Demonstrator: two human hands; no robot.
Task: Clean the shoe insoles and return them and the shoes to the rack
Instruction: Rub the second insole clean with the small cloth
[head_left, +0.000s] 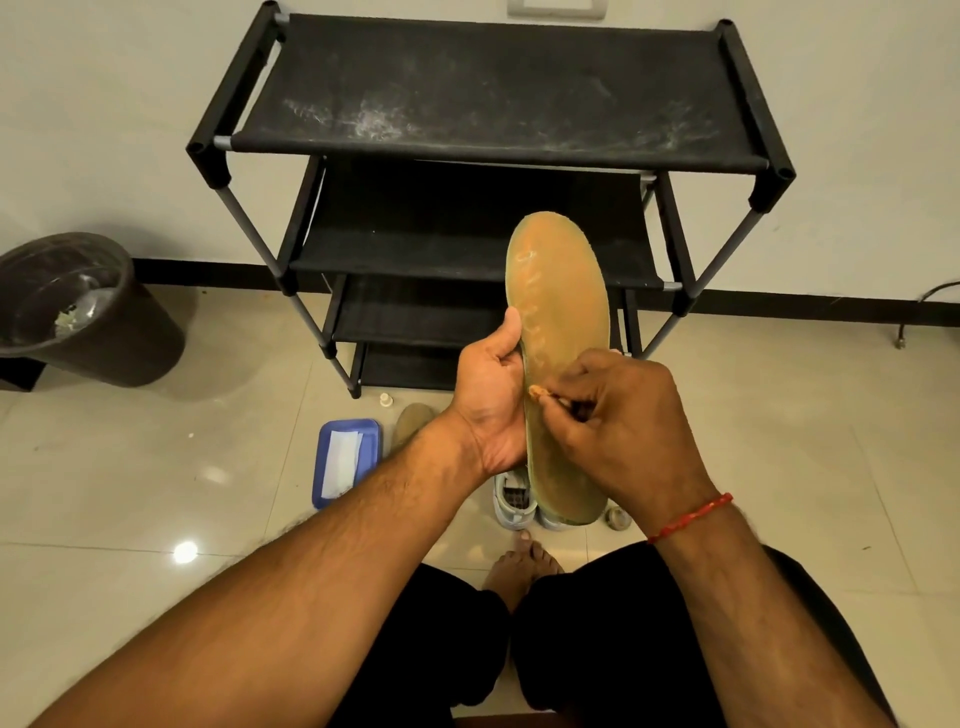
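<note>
Tiled floor (779, 441) carries black rack (493, 88), dark bin (104, 332) at left, blue tray (319, 467) near pale shoes (511, 501).

The right hand (618, 415) hides most of the small item (535, 391) it pinches; the insole (558, 312) half covers the shoes (511, 501).

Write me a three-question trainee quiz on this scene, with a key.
1. True or false: the white shoes stand on the floor, not on the rack.
2. What stands on the floor left of the rack? A bin; B chair; C ladder.
3. What does each hand do to the insole?
Key: 1 true. 2 A. 3 The left hand grips its edge; the right hand pinches a small tool against it.
</note>
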